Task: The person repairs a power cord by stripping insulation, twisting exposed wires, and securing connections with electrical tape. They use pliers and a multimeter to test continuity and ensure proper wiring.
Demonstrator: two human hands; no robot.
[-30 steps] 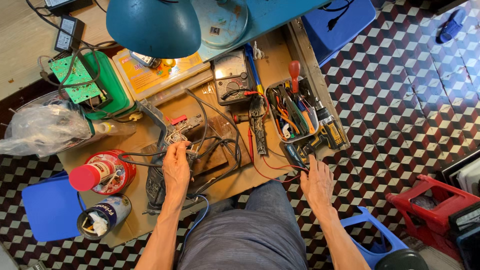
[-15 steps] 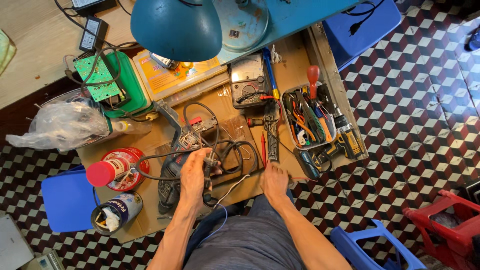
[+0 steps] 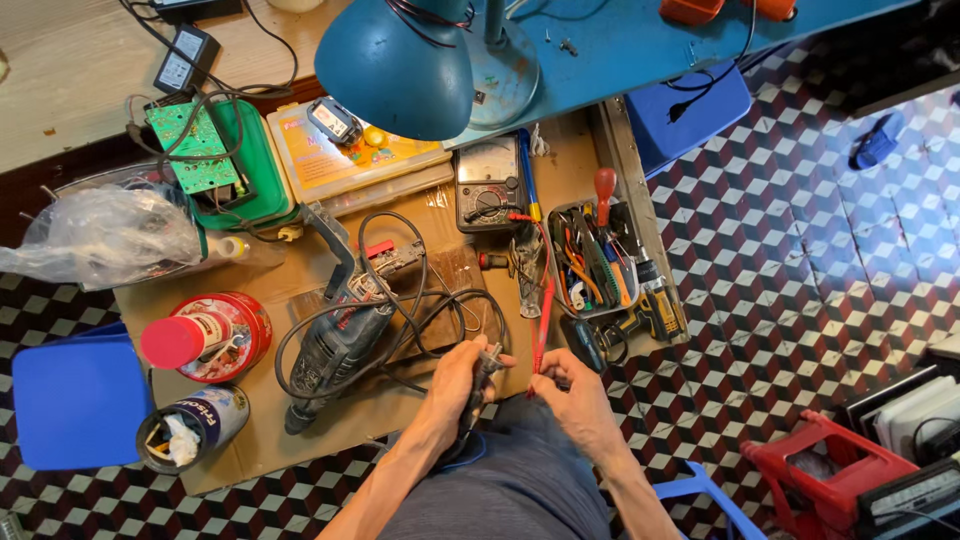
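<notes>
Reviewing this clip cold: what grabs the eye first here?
The big teal desk lamp at top centre dominates, hanging over a cluttered cardboard-topped bench. Below it a dark power drill lies among looping black cable. At the near edge the left hand grips a plug while the right hand pinches a red probe.

A low brown cardboard-covered work board (image 3: pixel 300 440) fills centre frame, bearing a dark power drill (image 3: pixel 335 350) centre-left, red round tin (image 3: pixel 215 335) left, grey multimeter (image 3: pixel 487 180) upper centre, tool tray (image 3: pixel 600 265) right.

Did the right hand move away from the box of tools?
Yes. The right hand moved left from beside the tool tray, toward the left hand, and now pinches a red probe.
</notes>
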